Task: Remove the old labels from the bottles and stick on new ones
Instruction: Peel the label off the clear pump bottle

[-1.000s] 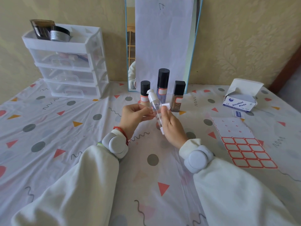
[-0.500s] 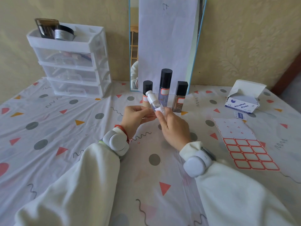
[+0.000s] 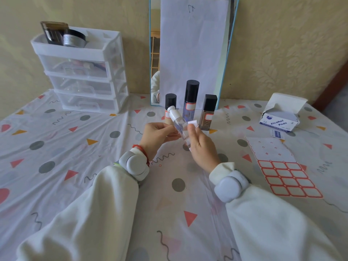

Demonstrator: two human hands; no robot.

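Left hand [image 3: 160,135] pinches the little clear bottle [image 3: 178,125] mid-body, tilted between both sets of fingers. Right hand [image 3: 202,146] pinches a white pad [image 3: 193,123] beside it. Bottle looks light, smooth, slippery; better gripped around the middle.

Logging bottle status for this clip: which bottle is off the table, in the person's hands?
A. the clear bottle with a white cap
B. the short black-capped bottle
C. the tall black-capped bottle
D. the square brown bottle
A: both the left hand and the right hand hold the clear bottle with a white cap tilted above the tablecloth; the three black-capped bottles stand behind it.
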